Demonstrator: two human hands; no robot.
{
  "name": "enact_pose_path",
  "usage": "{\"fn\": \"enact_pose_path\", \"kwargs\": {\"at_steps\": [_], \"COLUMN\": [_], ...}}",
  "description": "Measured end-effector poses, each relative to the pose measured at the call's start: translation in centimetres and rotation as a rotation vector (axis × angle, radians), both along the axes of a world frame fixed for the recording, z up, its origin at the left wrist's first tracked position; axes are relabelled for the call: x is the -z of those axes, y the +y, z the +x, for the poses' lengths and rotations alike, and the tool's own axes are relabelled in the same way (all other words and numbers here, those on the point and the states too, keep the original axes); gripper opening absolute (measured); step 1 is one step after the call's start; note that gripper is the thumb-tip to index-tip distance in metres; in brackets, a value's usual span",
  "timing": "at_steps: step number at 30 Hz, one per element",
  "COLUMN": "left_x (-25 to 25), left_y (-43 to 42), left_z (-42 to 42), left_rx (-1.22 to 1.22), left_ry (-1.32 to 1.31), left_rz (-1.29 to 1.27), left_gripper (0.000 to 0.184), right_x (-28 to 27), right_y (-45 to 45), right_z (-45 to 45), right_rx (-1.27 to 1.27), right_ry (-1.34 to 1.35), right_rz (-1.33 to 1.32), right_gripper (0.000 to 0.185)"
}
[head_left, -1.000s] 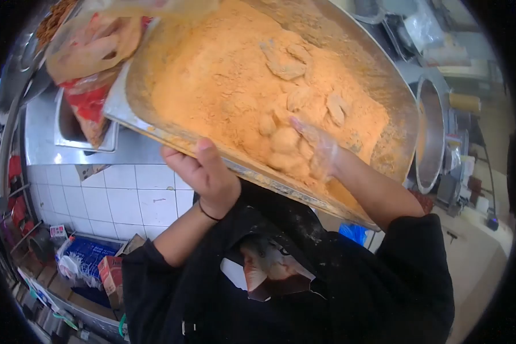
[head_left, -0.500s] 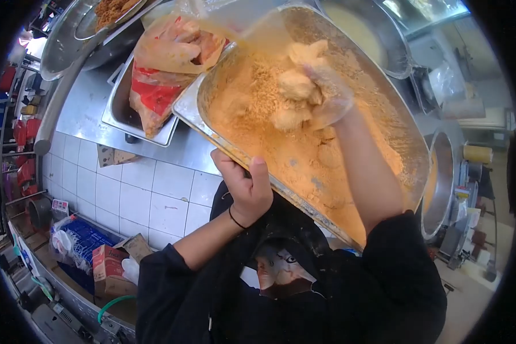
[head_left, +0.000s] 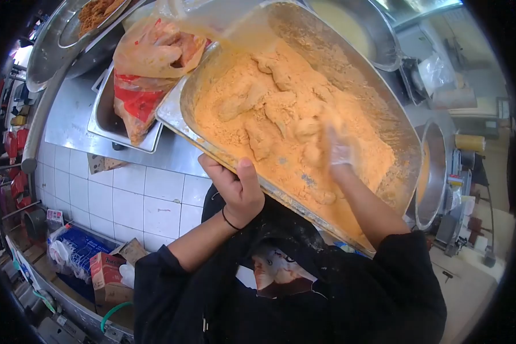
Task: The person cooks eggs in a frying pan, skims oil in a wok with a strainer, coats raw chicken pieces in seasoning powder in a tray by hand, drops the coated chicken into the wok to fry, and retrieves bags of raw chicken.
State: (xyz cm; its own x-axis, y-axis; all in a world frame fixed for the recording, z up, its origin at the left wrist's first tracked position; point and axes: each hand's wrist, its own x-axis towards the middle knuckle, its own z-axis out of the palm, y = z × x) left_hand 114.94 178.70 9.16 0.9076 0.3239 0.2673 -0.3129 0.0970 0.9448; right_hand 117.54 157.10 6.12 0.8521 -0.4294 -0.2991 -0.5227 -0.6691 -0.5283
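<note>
Nearest: black sleeves and front of the wearer's garment (head_left: 350,286), close up against the tray's near side. Left hand (head_left: 241,192), bare, a black band (head_left: 228,221) at the wrist, grasps the near rim of the long metal tray (head_left: 175,117). Thumb lies over the top edge, fingers curl beneath. Judged purpose: to steady the tray against the push of the other hand.

Right hand (head_left: 339,152), in a clear glove, is down in the orange powder (head_left: 218,123) among the coated pieces (head_left: 278,112). Blurred by motion; cannot tell whether its fingers are closed on a piece. Glove presumably a barrier against powder; the hand at the rim has none, probably because it meets only metal.

Pieces lie within the tray, grouped in its middle and far part, partly buried. High walls seem suited to containing loose powder.

Left of the tray: plastic bag (head_left: 137,94), clear and red, with pale, raw-looking pieces, its lower end in a steel pan (head_left: 100,117). The pan probably props it and would catch drips. The pan sits on the metal counter (head_left: 69,129), within easy reach.

Right: round metal vessel (head_left: 436,215), beside the tray's end. Beyond the far wall: wide bowl (head_left: 393,43) of pale liquid. Upper left, farther off: brown crumbly food (head_left: 97,17) in a metal dish.
</note>
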Motion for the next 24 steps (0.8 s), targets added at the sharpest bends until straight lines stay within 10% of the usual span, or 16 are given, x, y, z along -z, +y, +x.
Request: {"fn": "enact_pose_path", "kwargs": {"at_steps": [10,13,17,19,24], "left_x": [-0.5,-0.2,0.3,0.1,0.2], "left_y": [0.2,0.4,0.6,0.4,1.3], "left_z": [0.3,0.4,0.4,0.4,0.3], "left_rx": [0.038,0.047,0.005,-0.004,0.005], "left_ry": [-0.011,-0.019,-0.017,-0.021,0.036], "left_rz": [-0.025,-0.034,0.032,0.002,0.272], "left_gripper": [0.035,0.035,0.034,0.033,0.033], "right_x": [-7.2,-9.7,-8.2,-1.3,-5.1], "right_y": [12.9,11.0,2.2,-1.4,8.2], "right_z": [7.9,8.0,13.0,17.7,18.8], "right_rx": [0.411,0.121,-0.276,-0.348,-0.336], "right_ry": [0.145,-0.092,0.053,-0.042,0.198], "right_rz": [1.572,1.487,0.313,0.153,0.323], "right_gripper": [0.047,0.044,0.06,0.063,0.066]}}
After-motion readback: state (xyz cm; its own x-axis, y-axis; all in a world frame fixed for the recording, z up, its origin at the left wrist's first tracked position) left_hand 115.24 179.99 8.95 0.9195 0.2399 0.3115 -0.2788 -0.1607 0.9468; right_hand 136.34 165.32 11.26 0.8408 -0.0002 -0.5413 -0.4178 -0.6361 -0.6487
